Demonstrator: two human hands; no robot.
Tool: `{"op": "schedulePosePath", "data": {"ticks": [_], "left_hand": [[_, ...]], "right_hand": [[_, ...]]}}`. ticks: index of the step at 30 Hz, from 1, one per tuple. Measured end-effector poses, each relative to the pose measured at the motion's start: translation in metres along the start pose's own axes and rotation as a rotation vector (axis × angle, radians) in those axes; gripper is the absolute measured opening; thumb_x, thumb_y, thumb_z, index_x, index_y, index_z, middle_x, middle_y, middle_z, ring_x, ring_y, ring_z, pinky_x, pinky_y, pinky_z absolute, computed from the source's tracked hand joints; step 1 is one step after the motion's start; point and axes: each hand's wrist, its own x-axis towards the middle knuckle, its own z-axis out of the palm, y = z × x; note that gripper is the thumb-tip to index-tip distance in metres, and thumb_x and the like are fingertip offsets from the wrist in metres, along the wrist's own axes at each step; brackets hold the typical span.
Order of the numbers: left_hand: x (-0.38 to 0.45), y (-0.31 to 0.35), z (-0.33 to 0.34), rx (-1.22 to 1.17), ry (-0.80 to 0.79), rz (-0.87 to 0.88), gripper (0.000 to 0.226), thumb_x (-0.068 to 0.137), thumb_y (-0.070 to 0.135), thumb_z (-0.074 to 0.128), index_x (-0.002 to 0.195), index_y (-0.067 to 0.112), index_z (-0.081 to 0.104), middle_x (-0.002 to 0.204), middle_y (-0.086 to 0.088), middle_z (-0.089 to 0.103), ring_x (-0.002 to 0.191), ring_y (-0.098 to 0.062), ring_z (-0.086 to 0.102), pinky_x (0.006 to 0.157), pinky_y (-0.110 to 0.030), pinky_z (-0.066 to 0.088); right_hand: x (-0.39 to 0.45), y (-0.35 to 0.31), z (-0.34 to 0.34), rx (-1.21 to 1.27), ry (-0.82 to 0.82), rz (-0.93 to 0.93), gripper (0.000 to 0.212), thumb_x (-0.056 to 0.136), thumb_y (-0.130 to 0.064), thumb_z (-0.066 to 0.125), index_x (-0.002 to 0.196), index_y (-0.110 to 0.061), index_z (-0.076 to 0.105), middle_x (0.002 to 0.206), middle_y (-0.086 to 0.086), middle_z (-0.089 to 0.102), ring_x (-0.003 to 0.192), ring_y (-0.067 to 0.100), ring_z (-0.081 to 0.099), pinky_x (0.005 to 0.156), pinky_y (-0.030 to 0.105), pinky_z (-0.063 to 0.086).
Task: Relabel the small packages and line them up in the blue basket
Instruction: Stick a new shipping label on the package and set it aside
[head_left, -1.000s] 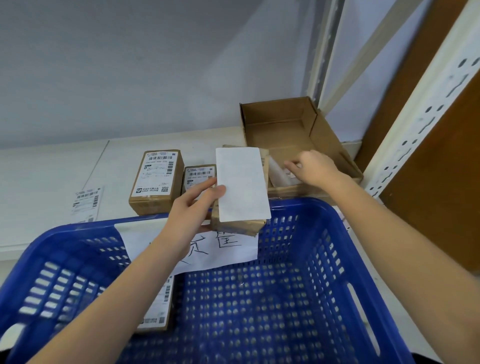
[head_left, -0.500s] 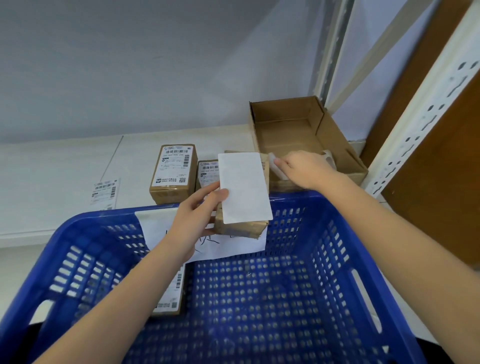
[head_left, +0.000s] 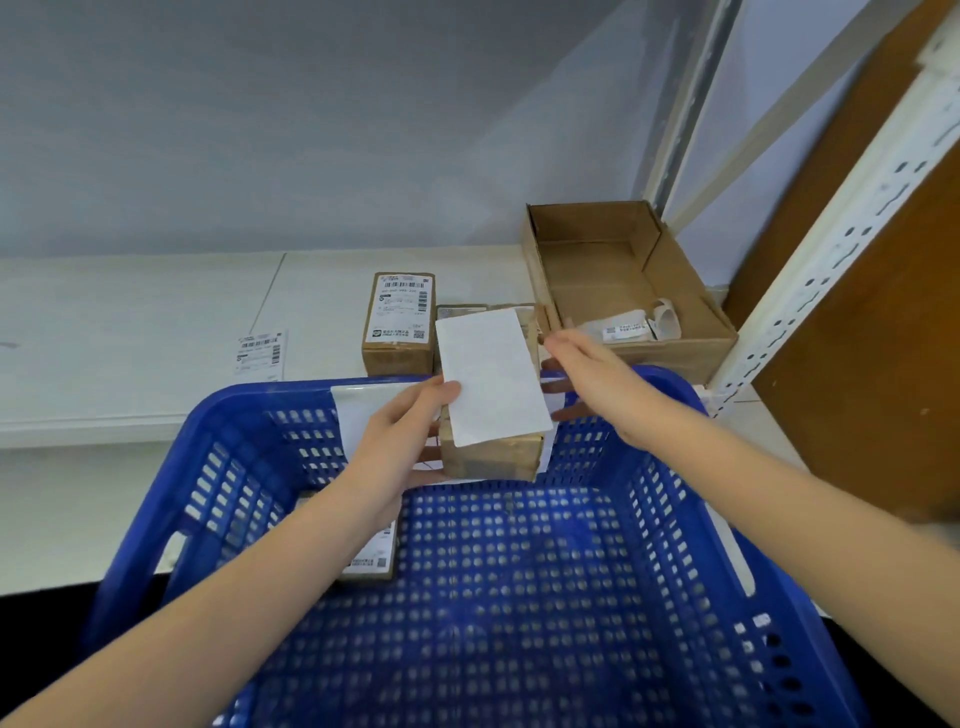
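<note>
Right hand (head_left: 597, 382) has left the open carton (head_left: 631, 291) at the bench's back-right corner, empty and relaxed, while left hand (head_left: 410, 431) grips the blank-labelled package (head_left: 491, 410) over the blue basket (head_left: 675, 519), ready for placing

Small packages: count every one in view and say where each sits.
4: one held by the left hand over the basket rim; two on the shelf behind; one inside the basket, mostly hidden by the forearm. More may be hidden.

Soft even daylight on my shelf, faint shadows, my right hand (head_left: 587, 374) slightly blurred, wide-angle bending at edges
</note>
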Motion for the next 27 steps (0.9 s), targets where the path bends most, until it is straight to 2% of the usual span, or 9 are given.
{"op": "schedulePosePath", "data": {"ticks": [1, 3, 5, 9, 12, 16, 22, 27], "left_hand": [[-0.004, -0.001, -0.003, -0.004, -0.001, -0.004, 0.033, 0.093, 0.039, 0.056, 0.124, 0.027, 0.059, 0.105, -0.004, 0.069, 0.098, -0.023, 0.064, 0.083, -0.041, 0.056], [-0.011, -0.005, -0.009, -0.008, -0.009, -0.008, 0.032, 0.093, 0.039, 0.056, 0.124, 0.029, 0.059, 0.101, -0.001, 0.069, 0.096, -0.022, 0.064, 0.085, -0.042, 0.056], [-0.018, -0.008, -0.014, 0.001, -0.024, -0.008, 0.034, 0.093, 0.038, 0.056, 0.126, 0.029, 0.057, 0.104, -0.002, 0.069, 0.097, -0.022, 0.065, 0.081, -0.038, 0.056], [-0.029, -0.014, -0.021, 0.023, -0.049, -0.009, 0.035, 0.092, 0.037, 0.058, 0.127, 0.032, 0.056, 0.111, -0.002, 0.068, 0.1, -0.021, 0.065, 0.072, -0.032, 0.055], [-0.033, -0.022, -0.025, 0.034, -0.074, -0.005, 0.038, 0.089, 0.039, 0.06, 0.127, 0.034, 0.057, 0.112, -0.001, 0.069, 0.098, -0.02, 0.067, 0.074, -0.033, 0.057], [-0.035, -0.031, -0.028, 0.02, -0.077, 0.015, 0.04, 0.086, 0.037, 0.064, 0.126, 0.038, 0.056, 0.111, 0.0, 0.069, 0.096, -0.019, 0.069, 0.077, -0.035, 0.059], [-0.034, -0.035, -0.035, 0.024, -0.071, 0.012, 0.046, 0.084, 0.039, 0.066, 0.128, 0.04, 0.055, 0.11, -0.001, 0.07, 0.098, -0.021, 0.068, 0.082, -0.041, 0.058], [-0.036, -0.036, -0.037, 0.048, -0.088, 0.015, 0.046, 0.085, 0.039, 0.065, 0.129, 0.04, 0.054, 0.105, 0.005, 0.072, 0.097, -0.018, 0.069, 0.083, -0.041, 0.058]], "right_hand": [[-0.006, 0.004, 0.005, 0.021, -0.001, 0.005, 0.028, 0.102, -0.036, 0.034, 0.126, -0.029, 0.047, 0.128, -0.005, 0.05, 0.106, 0.011, 0.054, 0.08, 0.027, 0.054], [-0.015, 0.011, 0.014, 0.08, -0.012, 0.023, 0.021, 0.101, -0.039, 0.035, 0.116, -0.037, 0.049, 0.128, -0.007, 0.052, 0.117, 0.014, 0.051, 0.099, 0.041, 0.047], [-0.025, 0.014, 0.021, 0.13, -0.032, 0.065, 0.018, 0.098, -0.047, 0.038, 0.112, -0.044, 0.051, 0.13, -0.007, 0.054, 0.122, 0.017, 0.05, 0.103, 0.048, 0.043], [-0.047, 0.019, 0.03, 0.17, -0.076, 0.102, 0.032, 0.093, -0.054, 0.044, 0.122, -0.042, 0.051, 0.128, -0.008, 0.056, 0.121, 0.019, 0.052, 0.103, 0.051, 0.042], [-0.061, 0.023, 0.036, 0.264, -0.068, 0.111, 0.018, 0.095, -0.042, 0.048, 0.113, -0.045, 0.051, 0.123, -0.006, 0.06, 0.115, 0.02, 0.057, 0.099, 0.047, 0.048], [-0.073, 0.031, 0.049, 0.396, 0.016, 0.099, 0.019, 0.095, -0.031, 0.051, 0.107, -0.046, 0.052, 0.106, -0.013, 0.065, 0.107, 0.016, 0.061, 0.098, 0.044, 0.049], [-0.067, 0.032, 0.064, 0.471, 0.066, 0.134, 0.013, 0.098, -0.038, 0.041, 0.106, -0.043, 0.051, 0.122, -0.01, 0.055, 0.115, 0.014, 0.054, 0.096, 0.038, 0.05], [-0.066, 0.032, 0.065, 0.523, 0.059, 0.164, 0.017, 0.096, -0.039, 0.045, 0.111, -0.036, 0.052, 0.121, -0.005, 0.057, 0.11, 0.017, 0.057, 0.093, 0.041, 0.052]]}}
